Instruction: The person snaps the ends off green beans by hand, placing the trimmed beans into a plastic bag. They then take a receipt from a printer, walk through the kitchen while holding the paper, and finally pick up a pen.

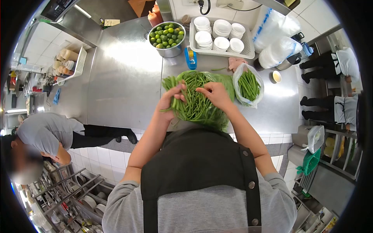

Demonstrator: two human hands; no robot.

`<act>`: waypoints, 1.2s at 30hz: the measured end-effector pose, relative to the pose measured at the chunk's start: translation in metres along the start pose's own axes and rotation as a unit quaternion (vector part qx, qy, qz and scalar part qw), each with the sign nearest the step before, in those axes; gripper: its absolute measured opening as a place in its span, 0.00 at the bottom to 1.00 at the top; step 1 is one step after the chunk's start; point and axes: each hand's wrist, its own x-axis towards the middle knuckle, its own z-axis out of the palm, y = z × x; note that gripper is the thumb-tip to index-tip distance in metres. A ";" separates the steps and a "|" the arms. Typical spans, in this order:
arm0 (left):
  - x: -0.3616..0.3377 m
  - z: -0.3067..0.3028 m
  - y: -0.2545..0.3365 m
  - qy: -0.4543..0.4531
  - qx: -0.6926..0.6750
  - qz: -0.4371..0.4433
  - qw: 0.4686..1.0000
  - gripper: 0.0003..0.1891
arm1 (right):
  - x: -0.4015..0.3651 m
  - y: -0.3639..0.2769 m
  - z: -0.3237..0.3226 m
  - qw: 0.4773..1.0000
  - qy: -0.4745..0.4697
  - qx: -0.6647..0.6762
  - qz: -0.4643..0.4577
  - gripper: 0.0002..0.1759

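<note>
A heap of long green beans lies in an opened plastic bag on the steel counter, right in front of me. My left hand is closed around a bunch of beans whose ends stick up past my fingers. My right hand rests on top of the heap with its fingers pinching at single beans. To the right stands a smaller clear bag of green beans, apart from both hands.
A steel bowl of limes, a tray of white bowls, a blue tape dispenser and bagged white containers sit behind. A basket of cups is far left. A person in grey bends at left; others stand at right.
</note>
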 end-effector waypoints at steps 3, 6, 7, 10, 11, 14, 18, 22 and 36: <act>0.006 -0.014 0.013 -0.066 -0.116 -0.001 0.991 0.11 | -0.012 -0.013 -0.005 0.970 -0.091 0.221 -0.050 0.11; 0.007 -0.014 0.021 -0.089 -0.122 0.014 0.988 0.11 | -0.022 -0.029 0.014 0.939 -0.063 0.314 -0.125 0.11; 0.008 -0.013 0.021 -0.089 -0.122 0.014 0.988 0.11 | -0.024 -0.035 0.020 0.933 -0.039 0.328 -0.142 0.11; 0.009 -0.011 0.020 -0.081 -0.125 0.018 0.989 0.11 | -0.029 -0.054 0.022 0.953 0.010 0.253 -0.164 0.07; 0.009 -0.011 0.019 -0.073 -0.125 0.022 0.989 0.11 | -0.030 -0.057 0.022 0.956 0.026 0.225 -0.184 0.06; 0.012 -0.010 0.015 -0.021 -0.091 0.052 0.994 0.10 | -0.027 -0.057 0.019 0.935 0.093 0.259 -0.225 0.03; 0.013 -0.005 -0.004 0.005 -0.058 0.044 0.997 0.09 | -0.024 -0.055 0.000 0.895 0.118 0.382 -0.195 0.01; 0.022 -0.008 -0.005 0.019 -0.072 0.058 0.996 0.10 | -0.027 -0.062 -0.022 0.752 0.133 0.617 -0.189 0.02; 0.005 -0.029 0.002 0.041 0.017 0.069 0.997 0.13 | -0.016 0.001 0.001 0.956 0.102 -0.274 -0.001 0.11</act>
